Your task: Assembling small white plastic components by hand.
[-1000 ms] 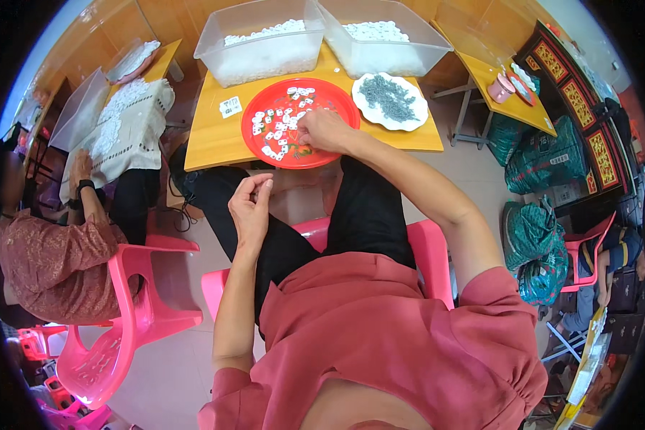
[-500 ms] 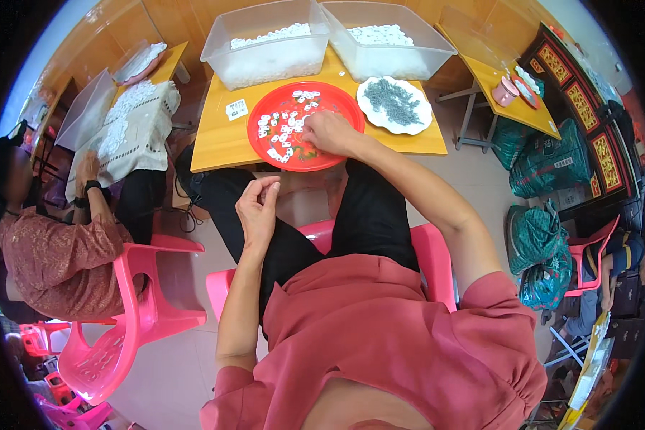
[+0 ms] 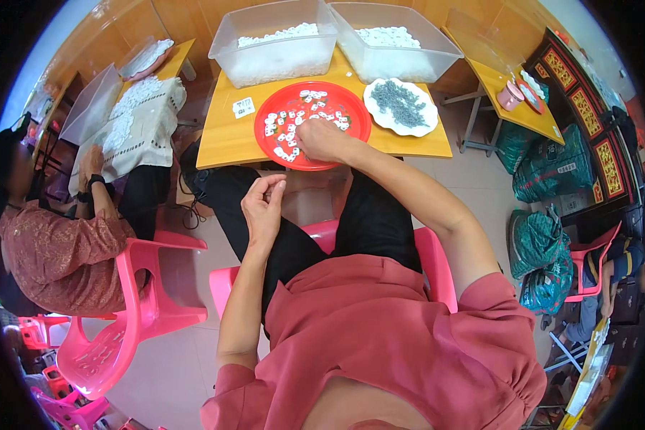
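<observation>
- We see the red round tray (image 3: 340,97) on the worktop (image 3: 222,143), standing close to the near edge and around the middle of its width.
- In this tray lie many small white pieces (image 3: 289,136) with dark marks; some make short rows in the far part, others are scattered toward the left and near sides.
- Our right hand (image 3: 322,140) is over the near part of the tray, with its fingers bent downward among the pieces. The fingertips are hidden from us, so we cannot tell if they hold a piece.
- Our left hand (image 3: 263,209) is raised in front of the near edge, apart from the tray. Its thumb and fingers are narrow, the tips close together; we cannot tell if something small is between them.
- Just beside the tray, toward the right edge, we have a white plate (image 3: 424,127) with wavy rim, and a heap of small grey pieces (image 3: 398,100) in it.
- Along the far edge stand two clear bins, the left bin (image 3: 276,68) and the right bin (image 3: 394,68), both containing white pieces.
- Near the left edge lies a small flat white item (image 3: 244,107) with dark marks.
- On our left, well apart, a co-worker (image 3: 72,251) sits at a cloth (image 3: 150,122) with white pieces on it.
</observation>
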A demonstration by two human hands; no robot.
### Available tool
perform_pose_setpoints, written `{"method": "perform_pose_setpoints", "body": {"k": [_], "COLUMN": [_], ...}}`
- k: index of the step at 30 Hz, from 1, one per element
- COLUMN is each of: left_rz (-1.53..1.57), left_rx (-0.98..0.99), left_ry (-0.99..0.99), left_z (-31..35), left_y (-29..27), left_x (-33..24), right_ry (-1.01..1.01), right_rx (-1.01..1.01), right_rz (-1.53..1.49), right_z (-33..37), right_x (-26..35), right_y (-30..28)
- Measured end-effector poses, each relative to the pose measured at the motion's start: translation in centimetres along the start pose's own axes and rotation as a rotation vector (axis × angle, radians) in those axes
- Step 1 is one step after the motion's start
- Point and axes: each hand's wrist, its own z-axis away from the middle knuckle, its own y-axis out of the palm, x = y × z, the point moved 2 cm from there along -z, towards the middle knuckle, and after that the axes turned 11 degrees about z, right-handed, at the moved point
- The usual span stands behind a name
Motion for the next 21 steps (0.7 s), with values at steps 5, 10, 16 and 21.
{"method": "perform_pose_setpoints", "body": {"k": [5,10,16,21], "left_rz": [0.005,0.210,0.247,0.351], "left_rx": [0.000,0.014,0.049,0.017], "left_ry": [0.011,-0.121,-0.101,-0.099], "left_z": [0.0,-0.8,-3.3,-4.3], "left_y": [0.1,0.5,1.6,1.9], "left_x": [-0.5,-2.1,-3.6,-2.9], "right_ry": [0.041,0.035,0.194,0.240], "right_rx": [-0.040,-0.025,-0.091,-0.031], "right_rz": [0.063,0.006,-0.435,-0.346], "right_z": [0.9,1.1,2.0,2.1], "right_x": [0.7,0.2,-1.3,-2.0], "right_y": [-0.5,-0.6,-2.3,-1.9]}}
